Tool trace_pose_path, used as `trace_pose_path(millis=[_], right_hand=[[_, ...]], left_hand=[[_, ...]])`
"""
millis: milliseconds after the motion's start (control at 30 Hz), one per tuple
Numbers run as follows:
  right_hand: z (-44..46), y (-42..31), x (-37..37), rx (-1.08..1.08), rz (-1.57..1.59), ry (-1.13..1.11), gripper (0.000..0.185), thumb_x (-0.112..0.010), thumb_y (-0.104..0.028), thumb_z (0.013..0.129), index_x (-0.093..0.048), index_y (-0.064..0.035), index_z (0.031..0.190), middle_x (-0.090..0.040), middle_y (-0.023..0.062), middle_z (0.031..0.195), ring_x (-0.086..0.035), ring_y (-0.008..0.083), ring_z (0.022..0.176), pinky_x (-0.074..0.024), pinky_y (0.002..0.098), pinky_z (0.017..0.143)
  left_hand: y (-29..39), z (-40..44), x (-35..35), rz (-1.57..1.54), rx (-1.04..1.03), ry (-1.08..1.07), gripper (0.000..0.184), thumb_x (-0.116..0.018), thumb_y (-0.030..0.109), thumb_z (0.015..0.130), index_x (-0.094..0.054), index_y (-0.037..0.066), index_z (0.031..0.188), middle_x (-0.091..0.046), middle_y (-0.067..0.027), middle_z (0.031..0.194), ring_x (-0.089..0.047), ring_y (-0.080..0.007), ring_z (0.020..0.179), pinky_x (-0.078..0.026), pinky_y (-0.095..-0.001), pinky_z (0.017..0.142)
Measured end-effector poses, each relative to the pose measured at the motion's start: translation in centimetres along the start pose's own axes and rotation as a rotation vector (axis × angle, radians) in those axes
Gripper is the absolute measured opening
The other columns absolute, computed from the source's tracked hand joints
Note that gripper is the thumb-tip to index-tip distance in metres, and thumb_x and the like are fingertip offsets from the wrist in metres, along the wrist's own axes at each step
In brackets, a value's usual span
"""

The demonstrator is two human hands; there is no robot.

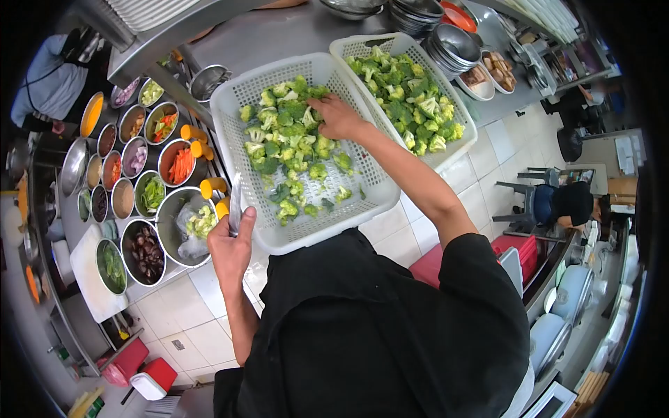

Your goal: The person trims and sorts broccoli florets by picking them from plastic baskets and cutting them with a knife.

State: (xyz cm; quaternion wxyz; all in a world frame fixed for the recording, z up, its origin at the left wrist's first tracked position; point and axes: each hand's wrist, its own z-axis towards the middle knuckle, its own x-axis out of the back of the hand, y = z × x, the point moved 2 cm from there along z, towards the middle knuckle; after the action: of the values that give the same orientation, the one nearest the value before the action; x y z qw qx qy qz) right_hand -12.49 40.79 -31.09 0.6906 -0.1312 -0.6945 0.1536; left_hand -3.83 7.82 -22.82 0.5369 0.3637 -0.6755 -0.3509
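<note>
My right hand [339,118] reaches into a white perforated basket [240,115], its fingers apart and touching the broccoli florets [289,136] heaped toward the far side. A few loose florets [287,209] and small crumbs lie near the basket's close end. At the basket's left wall, my left hand [233,244] is closed round what looks like a knife [236,198]. The knife's narrow, pale blade stands up along the wall; its handle is hidden in my fist. A second white basket [456,150], also full of broccoli florets [411,97], stands to the right.
On the left, metal containers hold carrot strips [182,166], dark mushrooms [146,254] and other cut vegetables, with yellow-capped bottles [202,150] beside them. Metal bowls [453,49] are stacked at the back right. Other people [52,76] are at the far left and right.
</note>
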Motion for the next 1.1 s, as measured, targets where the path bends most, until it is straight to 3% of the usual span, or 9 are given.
trace_pose_path(millis=[167, 200, 333, 567, 700, 800, 900, 933, 1100], right_hand=[[-0.9, -0.8, 0.8, 0.037, 0.141, 0.012, 0.054, -0.068, -0.007, 0.072, -0.056, -0.0068, 0.125, -0.058, 0.0221, 0.12, -0.05, 0.0391, 0.119, -0.0389, 0.0455, 0.104], [-1.2, -1.4, 1.7, 0.066, 0.212, 0.081, 0.039, -0.069, -0.008, 0.079, -0.061, -0.0051, 0.117, -0.064, 0.0177, 0.11, -0.061, 0.0322, 0.104, -0.0482, 0.0417, 0.093], [-2.3, -2.9, 4.7, -0.286, 1.1, -0.138, 0.034, -0.069, -0.013, 0.087, -0.059, -0.0008, 0.117, -0.064, 0.007, 0.1, -0.065, 0.0122, 0.082, -0.0539, 0.0236, 0.07], [-3.5, -2.2, 6.1, -0.45, 1.644, -0.056, 0.034, -0.066, -0.008, 0.089, -0.054, 0.0024, 0.119, -0.065, 0.0094, 0.105, -0.068, 0.0195, 0.084, -0.0581, 0.028, 0.077], [-4.2, -0.2, 8.2, -0.447, 1.411, 0.257, 0.039, -0.067, -0.011, 0.088, -0.054, 0.0044, 0.121, -0.065, 0.011, 0.105, -0.068, 0.0184, 0.083, -0.0576, 0.0255, 0.072], [-4.6, 6.6, 9.0, -0.46, 0.817, 0.605, 0.04, -0.074, -0.017, 0.08, -0.063, 0.0013, 0.113, -0.063, 0.0157, 0.111, -0.066, 0.0278, 0.088, -0.0542, 0.0338, 0.074], [-5.9, 5.3, 11.3, -0.37, -0.134, 0.765, 0.039, -0.073, -0.012, 0.079, -0.063, -0.0016, 0.115, -0.063, 0.0215, 0.108, -0.062, 0.0338, 0.101, -0.0502, 0.0379, 0.088], [-6.0, 3.9, 11.5, -0.357, -0.055, 0.794, 0.04, -0.075, -0.012, 0.075, -0.065, -0.004, 0.113, -0.06, 0.024, 0.115, -0.057, 0.0385, 0.11, -0.0439, 0.0416, 0.098], [-4.8, -1.1, 5.1, 0.079, 0.183, 0.257, 0.052, -0.074, -0.01, 0.07, -0.06, -0.0064, 0.12, -0.057, 0.016, 0.125, -0.048, 0.0371, 0.122, -0.0408, 0.0432, 0.103]], left_hand=[[-0.8, -0.3, 0.7, -0.013, 0.038, 0.032, 0.039, -0.073, 0.031, 0.086, -0.064, -0.005, 0.073, -0.051, 0.0012, 0.057, -0.041, -0.0076, 0.055, -0.037, -0.0273, 0.051], [-1.0, -0.4, 0.9, -0.004, 0.052, 0.034, 0.039, -0.073, 0.031, 0.086, -0.063, -0.004, 0.073, -0.051, 0.0013, 0.057, -0.041, -0.0076, 0.055, -0.037, -0.0274, 0.051], [-1.8, -0.4, 1.0, -0.018, 0.057, 0.057, 0.04, -0.073, 0.032, 0.086, -0.063, -0.004, 0.072, -0.05, 0.002, 0.057, -0.04, -0.0078, 0.055, -0.035, -0.0275, 0.05], [-1.3, 0.5, 0.5, -0.016, 0.042, 0.024, 0.041, -0.073, 0.033, 0.085, -0.061, -0.003, 0.07, -0.048, 0.0023, 0.056, -0.039, -0.0079, 0.055, -0.034, -0.0276, 0.05], [-0.6, 0.7, 0.3, -0.041, 0.03, 0.018, 0.042, -0.074, 0.034, 0.085, -0.06, -0.003, 0.068, -0.048, 0.002, 0.056, -0.039, -0.0079, 0.054, -0.034, -0.0277, 0.049], [-1.7, 0.8, 0.4, -0.002, 0.025, 0.017, 0.042, -0.074, 0.034, 0.085, -0.06, -0.003, 0.069, -0.048, 0.0021, 0.056, -0.039, -0.0076, 0.055, -0.034, -0.0276, 0.05], [-1.3, 0.6, 0.4, -0.003, 0.048, 0.002, 0.04, -0.074, 0.033, 0.085, -0.062, -0.003, 0.071, -0.049, 0.0019, 0.057, -0.04, -0.0077, 0.055, -0.035, -0.0275, 0.05], [-1.3, 0.6, 0.3, -0.015, 0.044, 0.004, 0.04, -0.073, 0.033, 0.086, -0.063, -0.003, 0.072, -0.05, 0.0017, 0.057, -0.04, -0.0077, 0.055, -0.035, -0.0274, 0.05], [-1.4, 0.7, -0.2, -0.048, 0.007, -0.003, 0.038, -0.073, 0.032, 0.086, -0.065, -0.004, 0.076, -0.051, 0.0012, 0.057, -0.041, -0.0077, 0.056, -0.036, -0.027, 0.051]])
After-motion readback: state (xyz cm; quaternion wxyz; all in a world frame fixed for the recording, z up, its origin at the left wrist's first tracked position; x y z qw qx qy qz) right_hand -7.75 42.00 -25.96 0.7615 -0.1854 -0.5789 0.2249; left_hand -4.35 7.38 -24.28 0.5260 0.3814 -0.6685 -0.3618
